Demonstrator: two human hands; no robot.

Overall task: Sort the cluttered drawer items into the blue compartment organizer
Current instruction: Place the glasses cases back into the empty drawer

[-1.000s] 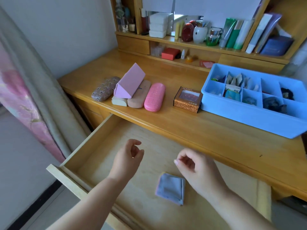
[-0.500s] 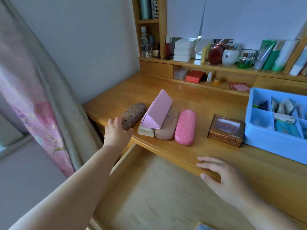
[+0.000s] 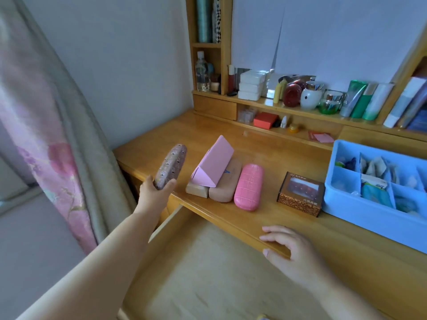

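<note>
1. Clearly the biggest thing in play is the blue compartment organizer (image 3: pixel 360 215), sitting on the desk (image 3: pixel 265 144) at the right edge of view. Several of its cells already hold small items. It looks like rigid moulded plastic that would slide as one piece.
2. Next, the open drawer (image 3: pixel 208 273) lies below the desk edge, and what shows of its floor is bare wood.
3. Then the brown patterned glasses case (image 3: pixel 172 163): it is lifted off the desk at the far left of the row, tilted with its far end up. It looks hard-shelled, light and smooth, so I judge a wrap round the middle steadier than the present end grip. Half a second ago it lay flat on the desk.
4. Beside it the pink triangular case (image 3: pixel 213 161), a tan case (image 3: pixel 227 183) and the pink hard case (image 3: pixel 249 187) lie touching in a row, with a small brown box (image 3: pixel 300 195) near the organizer.
5. Finally, the left hand (image 3: pixel 153 194) has its thumb and fingers curled round the case's near end; earlier it only reached toward it. The right hand (image 3: pixel 293 252) rests on the desk's front edge with fingers loosely spread, much as before.
</note>
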